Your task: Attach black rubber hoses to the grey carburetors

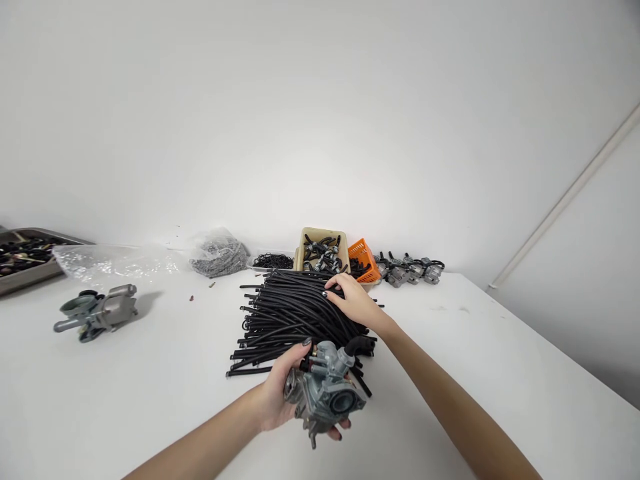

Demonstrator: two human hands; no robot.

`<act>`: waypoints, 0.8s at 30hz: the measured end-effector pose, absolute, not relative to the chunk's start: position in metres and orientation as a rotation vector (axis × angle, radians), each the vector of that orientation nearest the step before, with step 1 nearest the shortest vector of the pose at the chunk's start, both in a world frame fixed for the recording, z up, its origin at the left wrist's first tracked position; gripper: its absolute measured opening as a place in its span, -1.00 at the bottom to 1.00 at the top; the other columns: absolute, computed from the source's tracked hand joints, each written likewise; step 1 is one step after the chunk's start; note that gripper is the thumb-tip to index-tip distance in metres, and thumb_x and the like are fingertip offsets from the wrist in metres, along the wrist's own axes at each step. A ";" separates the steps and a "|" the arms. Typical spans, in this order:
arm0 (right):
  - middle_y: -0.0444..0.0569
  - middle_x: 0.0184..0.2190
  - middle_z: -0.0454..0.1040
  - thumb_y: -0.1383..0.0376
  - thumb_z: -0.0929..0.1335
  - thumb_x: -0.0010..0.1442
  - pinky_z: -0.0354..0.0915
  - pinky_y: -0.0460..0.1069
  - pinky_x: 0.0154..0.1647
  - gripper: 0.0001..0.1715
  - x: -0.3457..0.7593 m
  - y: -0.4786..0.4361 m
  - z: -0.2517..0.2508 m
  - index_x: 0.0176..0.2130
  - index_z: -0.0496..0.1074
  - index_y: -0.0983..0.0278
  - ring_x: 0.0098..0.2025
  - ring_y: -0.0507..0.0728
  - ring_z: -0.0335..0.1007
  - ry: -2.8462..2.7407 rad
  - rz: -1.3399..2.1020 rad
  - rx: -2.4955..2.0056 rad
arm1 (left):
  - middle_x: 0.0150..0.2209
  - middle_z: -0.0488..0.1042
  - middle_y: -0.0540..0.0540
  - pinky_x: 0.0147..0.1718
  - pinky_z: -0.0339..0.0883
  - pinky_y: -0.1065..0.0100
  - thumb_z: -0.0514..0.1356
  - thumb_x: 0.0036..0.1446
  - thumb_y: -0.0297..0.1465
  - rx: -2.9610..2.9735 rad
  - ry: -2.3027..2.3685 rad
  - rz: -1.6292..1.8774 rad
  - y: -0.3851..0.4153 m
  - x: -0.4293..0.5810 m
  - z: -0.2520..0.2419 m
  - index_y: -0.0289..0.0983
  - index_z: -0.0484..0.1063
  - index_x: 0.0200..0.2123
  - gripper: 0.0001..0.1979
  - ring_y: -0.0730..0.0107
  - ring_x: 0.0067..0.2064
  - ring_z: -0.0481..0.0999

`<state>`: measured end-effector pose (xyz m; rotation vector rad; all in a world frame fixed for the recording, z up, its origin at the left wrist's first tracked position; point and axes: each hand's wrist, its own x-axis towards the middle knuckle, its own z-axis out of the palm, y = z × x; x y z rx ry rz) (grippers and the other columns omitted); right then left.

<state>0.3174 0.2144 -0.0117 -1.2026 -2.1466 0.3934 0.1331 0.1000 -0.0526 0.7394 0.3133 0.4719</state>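
My left hand (pixel 280 393) is wrapped round a grey metal carburetor (pixel 327 387), holding it above the front of the table. A short bent black rubber hose (pixel 361 345) sits on the carburetor's upper right outlet. Just behind it lies a wide pile of black rubber hoses (pixel 295 307), laid mostly side by side. My right hand (pixel 355 300) is over the right part of this pile, thumb and forefinger a little apart at the hoses. No hose is visibly lifted between them, and its other fingers are partly hidden.
Another carburetor (pixel 97 312) stands at left. Along the wall are a metal tray (pixel 30 280) of small parts, plastic bags (pixel 217 255), a clear tray of black rings (pixel 273 261), a cream bin (pixel 323 233), an orange basket (pixel 369 257) and several carburetors (pixel 413 270).
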 end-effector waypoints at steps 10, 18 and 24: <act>-0.07 -0.24 0.47 0.43 0.27 0.15 0.25 -0.04 -0.22 -0.74 0.321 0.212 -0.001 -0.15 0.42 0.24 -0.31 0.03 0.34 -2.111 0.523 -1.081 | -0.16 0.47 -0.36 -0.26 0.41 0.15 0.11 -0.04 0.19 0.753 0.335 0.492 0.101 0.133 -0.053 -0.42 0.47 -0.07 -0.21 -0.01 -0.22 0.50; -0.11 -0.36 0.41 0.40 0.27 0.15 0.21 -0.05 -0.27 -0.69 0.323 0.213 -0.002 -0.09 0.39 0.26 -0.38 0.03 0.25 -2.151 0.565 -1.210 | -0.19 0.47 -0.36 -0.27 0.41 0.15 0.10 -0.02 0.18 0.758 0.354 0.508 0.101 0.134 -0.053 -0.44 0.47 -0.11 -0.23 -0.01 -0.24 0.51; -0.14 -0.43 0.23 0.35 0.16 0.23 0.14 -0.07 -0.38 -0.57 0.333 0.204 0.016 0.07 0.30 0.21 -0.42 0.03 0.16 -2.133 0.568 -1.098 | -0.17 0.47 -0.37 -0.26 0.44 0.15 0.13 -0.02 0.15 0.752 0.348 0.547 0.102 0.132 -0.051 -0.44 0.46 -0.08 -0.24 -0.02 -0.22 0.52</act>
